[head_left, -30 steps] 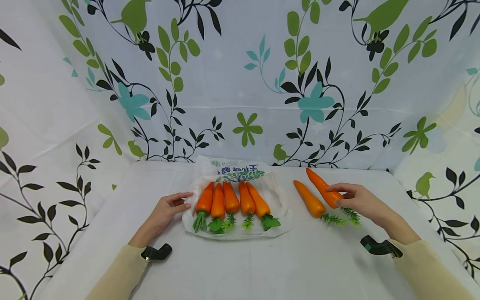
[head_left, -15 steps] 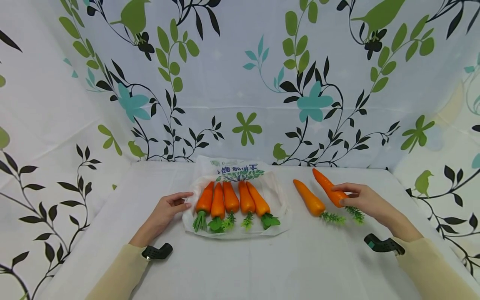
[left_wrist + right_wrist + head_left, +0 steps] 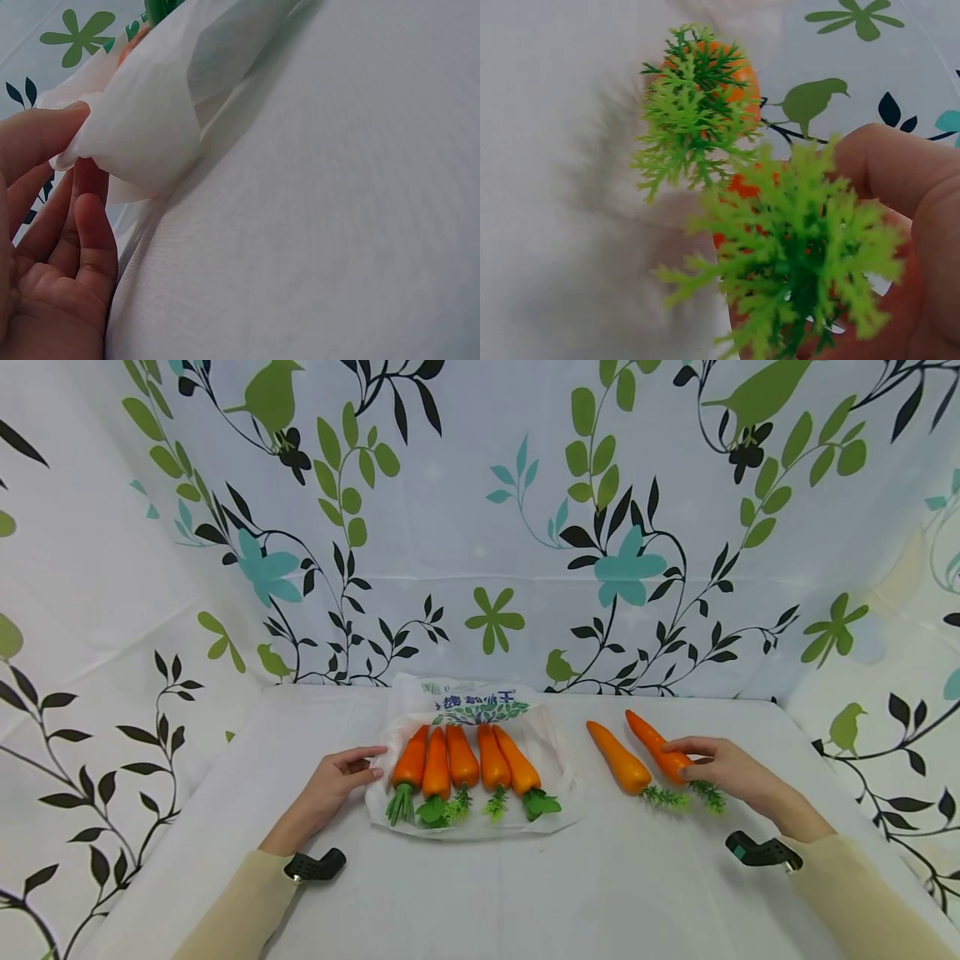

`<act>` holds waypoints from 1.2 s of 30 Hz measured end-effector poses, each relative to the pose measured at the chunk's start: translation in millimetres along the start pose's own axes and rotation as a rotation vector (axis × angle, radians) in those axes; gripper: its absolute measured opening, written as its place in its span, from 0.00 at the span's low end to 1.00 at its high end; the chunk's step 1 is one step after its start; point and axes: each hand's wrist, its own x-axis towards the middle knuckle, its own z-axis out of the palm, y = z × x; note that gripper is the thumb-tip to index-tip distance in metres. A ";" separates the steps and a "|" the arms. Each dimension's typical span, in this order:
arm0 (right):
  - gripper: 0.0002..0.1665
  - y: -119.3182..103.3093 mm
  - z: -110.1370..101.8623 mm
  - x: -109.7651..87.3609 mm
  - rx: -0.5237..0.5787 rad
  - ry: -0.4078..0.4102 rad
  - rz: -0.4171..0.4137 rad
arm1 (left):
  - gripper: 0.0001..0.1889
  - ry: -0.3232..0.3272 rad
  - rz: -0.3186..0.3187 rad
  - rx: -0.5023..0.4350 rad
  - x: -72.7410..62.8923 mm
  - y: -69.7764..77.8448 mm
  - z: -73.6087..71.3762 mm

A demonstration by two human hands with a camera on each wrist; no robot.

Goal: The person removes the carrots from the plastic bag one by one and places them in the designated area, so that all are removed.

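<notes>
My left hand [image 3: 341, 781] pinches the left edge of a white plastic bag [image 3: 558, 814]; the left wrist view shows the bag's film [image 3: 150, 120] between thumb and fingers. Several toy carrots, among them a middle carrot [image 3: 461, 756], lie side by side on the bag, green tops toward me. On the right, my right hand [image 3: 723, 770] holds a toy carrot [image 3: 651, 742] near its thick end, thumb and fingers round it. Its leafy top [image 3: 802, 247] fills the front of the right wrist view. Just left of it lies another carrot [image 3: 617, 758], slightly paler orange.
A white cloth covers the table [image 3: 480, 902]. Behind it hangs a white curtain [image 3: 450, 527] printed with leaves, birds and flowers. Dark camera mounts [image 3: 315, 864] sit on both wrists.
The carrot in my right hand has shifted a little to the right, away from the paler carrot, and its tip has come down slightly. My left hand stays at the bag's edge.
</notes>
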 end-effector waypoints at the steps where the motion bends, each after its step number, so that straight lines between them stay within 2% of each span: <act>1: 0.28 0.4 1.1 0.3 0.004 -0.003 0.003 | 0.22 0.002 -0.006 -0.003 -0.1 0.2 0.3; 4: 0.27 1.4 4.1 1.2 0.013 -0.011 -0.003 | 0.22 0.003 -0.004 0.000 2.3 -7.2 -0.8; 11: 0.27 2.3 9.1 4.4 0.027 -0.030 -0.030 | 0.22 0.008 0.006 -0.012 2.0 -5.6 0.1; 28: 0.31 5.9 14.5 6.2 0.048 -0.061 -0.012 | 0.22 -0.005 0.008 -0.020 1.9 -6.7 -0.3; 36: 0.31 5.5 10.2 4.3 -0.007 -0.005 -0.013 | 0.22 -0.002 0.011 -0.018 2.0 -5.8 0.1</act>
